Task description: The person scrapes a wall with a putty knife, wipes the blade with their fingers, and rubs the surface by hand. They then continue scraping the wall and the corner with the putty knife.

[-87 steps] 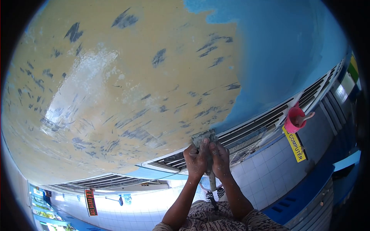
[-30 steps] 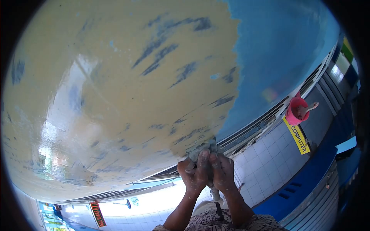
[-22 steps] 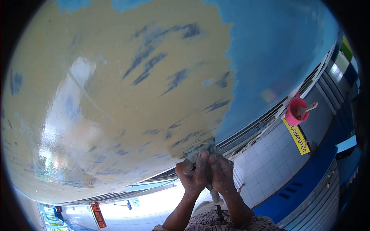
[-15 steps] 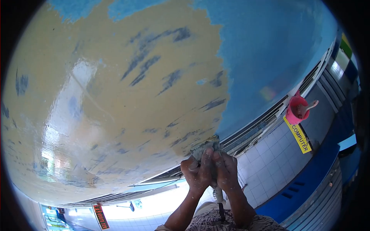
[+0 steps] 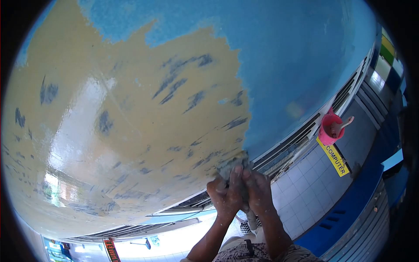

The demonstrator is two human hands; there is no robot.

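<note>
My left hand (image 5: 225, 194) and my right hand (image 5: 258, 190) are side by side at the lower middle, both closed on a scraper (image 5: 233, 168) smeared with grey paste. The scraper's wide blade lies against the lower edge of a glossy surface, and its handle points down between my wrists. That surface has a tan area (image 5: 144, 113) marked with grey streaks, bordered by blue paint (image 5: 288, 70). My thumbs press on the blade's near face. Paste specks dot my hands and forearms.
A pink bucket (image 5: 326, 133) with a pale-handled tool in it hangs at the right by a slatted vent (image 5: 305, 138). Below it is a yellow sign (image 5: 334, 160). White tiles (image 5: 301, 192), a blue ledge (image 5: 353, 205) and a red-and-black sign (image 5: 111, 250) lie lower down.
The view has shifted, with more blue paint showing along the top. My hands stay closed on the scraper, now slightly further right in view. The bucket sits a little further left in view.
</note>
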